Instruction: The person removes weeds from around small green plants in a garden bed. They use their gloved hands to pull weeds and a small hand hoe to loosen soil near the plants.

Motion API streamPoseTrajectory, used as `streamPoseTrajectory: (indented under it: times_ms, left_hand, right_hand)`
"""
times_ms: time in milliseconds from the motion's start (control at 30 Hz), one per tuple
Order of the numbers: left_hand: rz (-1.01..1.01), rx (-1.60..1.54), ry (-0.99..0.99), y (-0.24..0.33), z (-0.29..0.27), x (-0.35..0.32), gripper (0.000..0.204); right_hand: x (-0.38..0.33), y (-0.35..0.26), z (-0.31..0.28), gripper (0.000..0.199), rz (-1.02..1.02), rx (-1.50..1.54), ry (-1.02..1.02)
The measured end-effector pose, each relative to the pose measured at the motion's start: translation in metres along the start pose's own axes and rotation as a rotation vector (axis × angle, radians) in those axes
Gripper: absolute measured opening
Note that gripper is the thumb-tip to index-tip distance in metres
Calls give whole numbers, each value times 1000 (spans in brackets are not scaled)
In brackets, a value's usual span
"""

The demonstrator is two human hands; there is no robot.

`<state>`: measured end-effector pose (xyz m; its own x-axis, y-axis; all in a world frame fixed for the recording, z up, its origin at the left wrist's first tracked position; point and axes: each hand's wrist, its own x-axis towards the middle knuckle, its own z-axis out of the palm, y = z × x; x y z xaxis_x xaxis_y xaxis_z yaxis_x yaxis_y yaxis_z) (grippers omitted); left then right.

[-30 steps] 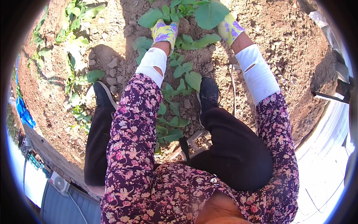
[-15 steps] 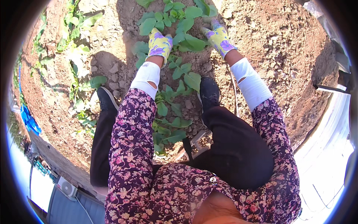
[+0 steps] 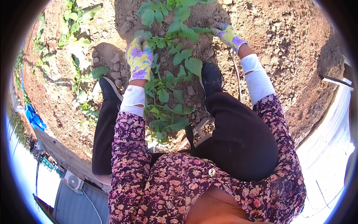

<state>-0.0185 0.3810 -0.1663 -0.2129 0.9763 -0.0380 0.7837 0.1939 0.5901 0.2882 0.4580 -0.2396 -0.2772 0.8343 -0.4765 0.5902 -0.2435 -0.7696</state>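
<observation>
Between my feet runs a row of green leafy plants [image 3: 181, 56] growing in the soil. My left hand [image 3: 139, 59], in a yellow glove with purple flowers, is beside the row's left side. Its fingers are closed at a broad leaf [image 3: 143, 34], which shows just past the fingertips. On the row's other side is my right hand [image 3: 230, 36], in a matching glove. Its bunched fingers meet the tip of a leaf [image 3: 201, 30] that stretches out toward them. The fingertips of both hands are partly hidden.
My dark shoes [image 3: 212, 79] straddle the row, and a pale metal frame [image 3: 202, 127] shows by my right leg. A second plant row [image 3: 76, 71] grows at the left. A thin pale hose or stick [image 3: 237, 74] lies right of the row. White sheeting [image 3: 328, 138] covers the right edge.
My left hand has moved left and nearer to me, off the middle of the plants. My right hand has shifted a little right, away from the row.
</observation>
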Motion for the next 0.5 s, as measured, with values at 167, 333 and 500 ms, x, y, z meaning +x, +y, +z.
streamPoseTrajectory:
  times_ms: [167, 333, 500]
  left_hand:
    - [373, 288, -297, 23, 15, -39, 35]
    - [552, 487, -471, 31, 25, -54, 40]
    - [208, 448, -405, 6, 25, -65, 45]
  right_hand:
    - [-10, -4, 7, 34, 47, 300, -122]
    - [-10, 20, 15, 30, 162, 186, 268]
    - [-41, 46, 31, 25, 54, -198, 182]
